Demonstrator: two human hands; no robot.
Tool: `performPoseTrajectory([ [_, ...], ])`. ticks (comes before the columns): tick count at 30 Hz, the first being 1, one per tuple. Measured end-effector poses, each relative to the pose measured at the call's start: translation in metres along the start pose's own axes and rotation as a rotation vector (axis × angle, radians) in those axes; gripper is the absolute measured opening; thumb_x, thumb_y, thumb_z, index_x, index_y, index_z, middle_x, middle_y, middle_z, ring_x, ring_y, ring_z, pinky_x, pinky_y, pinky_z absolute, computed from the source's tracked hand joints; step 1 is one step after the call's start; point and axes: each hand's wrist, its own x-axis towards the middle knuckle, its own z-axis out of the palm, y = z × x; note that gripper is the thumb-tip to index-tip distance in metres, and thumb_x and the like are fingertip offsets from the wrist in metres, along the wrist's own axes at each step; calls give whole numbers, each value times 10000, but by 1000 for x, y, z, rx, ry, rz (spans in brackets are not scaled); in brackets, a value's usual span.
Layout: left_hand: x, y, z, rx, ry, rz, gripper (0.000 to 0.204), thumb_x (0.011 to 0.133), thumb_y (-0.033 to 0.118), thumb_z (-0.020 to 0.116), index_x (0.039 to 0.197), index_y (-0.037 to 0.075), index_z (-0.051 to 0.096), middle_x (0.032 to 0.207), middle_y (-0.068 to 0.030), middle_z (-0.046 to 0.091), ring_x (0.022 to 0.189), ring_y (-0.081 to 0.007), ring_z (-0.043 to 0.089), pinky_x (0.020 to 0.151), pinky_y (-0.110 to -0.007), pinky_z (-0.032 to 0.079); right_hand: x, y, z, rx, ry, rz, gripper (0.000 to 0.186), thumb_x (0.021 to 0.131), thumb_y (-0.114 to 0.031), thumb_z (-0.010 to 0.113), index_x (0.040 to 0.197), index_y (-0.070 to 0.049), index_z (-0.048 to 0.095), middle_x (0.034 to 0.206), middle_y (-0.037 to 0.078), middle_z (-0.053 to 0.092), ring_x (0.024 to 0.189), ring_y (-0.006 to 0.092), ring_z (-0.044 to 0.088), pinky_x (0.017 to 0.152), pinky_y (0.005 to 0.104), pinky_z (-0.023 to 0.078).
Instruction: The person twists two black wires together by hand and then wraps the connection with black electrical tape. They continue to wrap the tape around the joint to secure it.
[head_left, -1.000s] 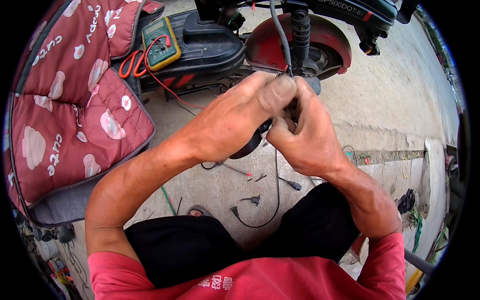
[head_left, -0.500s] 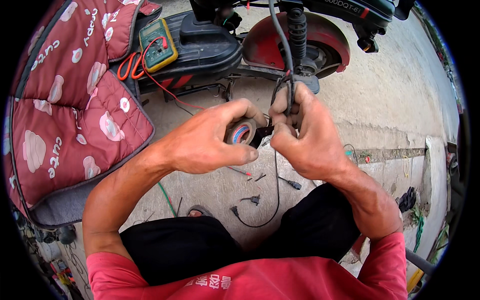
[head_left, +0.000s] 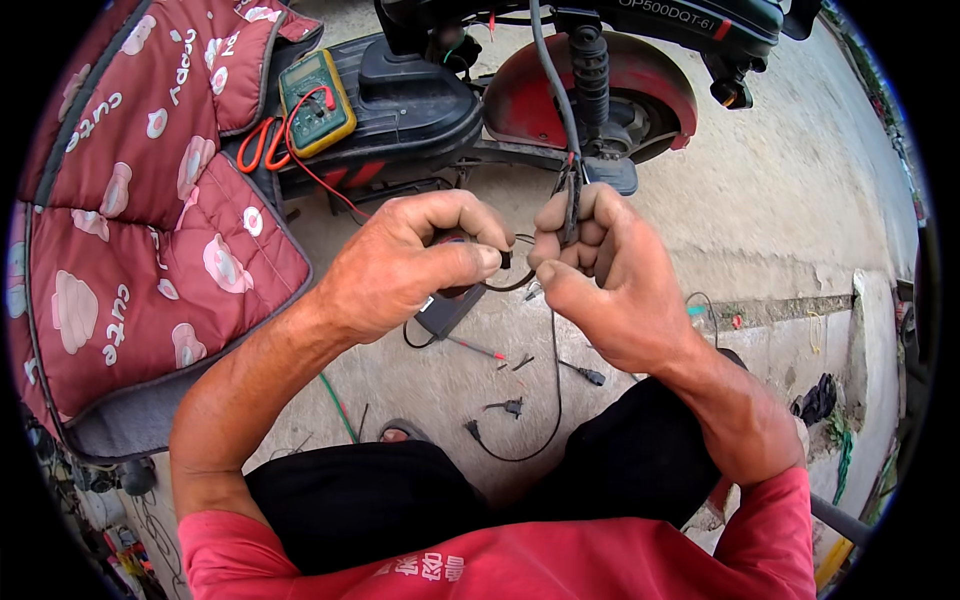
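My left hand (head_left: 395, 270) is closed around a tape roll (head_left: 450, 240), largely hidden by my fingers, with a short dark piece near the fingertips. My right hand (head_left: 625, 285), fingers curled, grips a bundle of cable (head_left: 573, 200) that hangs down from the scooter (head_left: 410, 105). A thin black wire loops between the hands. Below my left hand, a dark rectangular box (head_left: 445, 315) lies on the concrete, partly hidden. Just beyond my hands are the scooter's shock absorber and red-rimmed rear mudguard (head_left: 525, 105).
A multimeter (head_left: 315, 105) with red leads rests on the scooter's black deck. A maroon quilted cover (head_left: 120, 250) fills the left side. Loose cables and plugs (head_left: 508, 408) lie on the concrete (head_left: 750, 220) between my knees. A dark crumpled item (head_left: 815, 398) lies right.
My left hand has drawn left, away from my right hand, and turned over the tape roll, hiding it more. The dark box below has come into view. My right hand still holds the cable.
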Motion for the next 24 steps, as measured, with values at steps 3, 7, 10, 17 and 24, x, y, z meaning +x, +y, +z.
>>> performPoseTrajectory([
  [3,4,1,1,-5,46,71,120,864,115,668,939,21,659,1097,-96,622,780,-102,560,651,-250,457,-6,-1,1,171,-15,51,326,895,-50,557,1186,85,498,1011,119,648,796,108,629,712,252,514],
  [7,9,10,7,-2,83,43,109,867,114,656,927,23,654,1090,-98,628,776,-100,561,655,-253,468,-10,-3,-2,330,15,163,306,961,-90,502,1213,83,485,1070,159,674,826,150,673,727,272,526],
  [10,12,16,12,30,103,12,103,874,105,634,926,18,652,1045,-86,637,758,-96,557,651,-251,464,-14,-4,-2,322,26,205,266,987,-88,517,1198,73,508,1055,149,688,828,146,680,709,261,521],
  [17,13,15,20,139,114,47,89,884,91,617,919,16,649,905,-28,633,729,-70,525,633,-235,422,-13,-2,-3,253,21,182,248,976,-116,600,1150,55,551,1000,126,710,802,130,679,681,246,523],
  [24,14,17,25,51,88,4,85,880,105,626,895,22,633,821,-16,616,699,-67,519,618,-227,411,-11,-1,-5,337,37,239,285,952,-102,638,1152,73,536,981,137,717,784,126,685,651,238,511],
])
